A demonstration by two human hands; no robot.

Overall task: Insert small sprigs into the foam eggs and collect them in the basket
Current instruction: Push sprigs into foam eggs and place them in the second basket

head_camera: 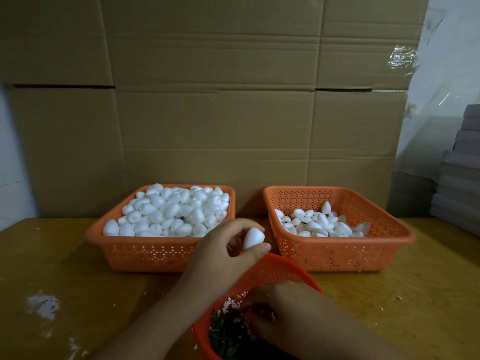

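My left hand (pixel 223 253) pinches a foam egg (pixel 253 238); my right hand (pixel 280 313) digs among sprigs (pixel 226 333), grip unclear. Next: pick one, push it in.

Dim, warm light; glare on tape (pixel 401 59) at 2 o'clock; wide-angle bending at edges; foreground murky, soft.

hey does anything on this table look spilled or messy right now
Yes. White foam crumbs lie smeared on the wooden table at the near left, with smaller flecks scattered nearby. The two square baskets sit upright.
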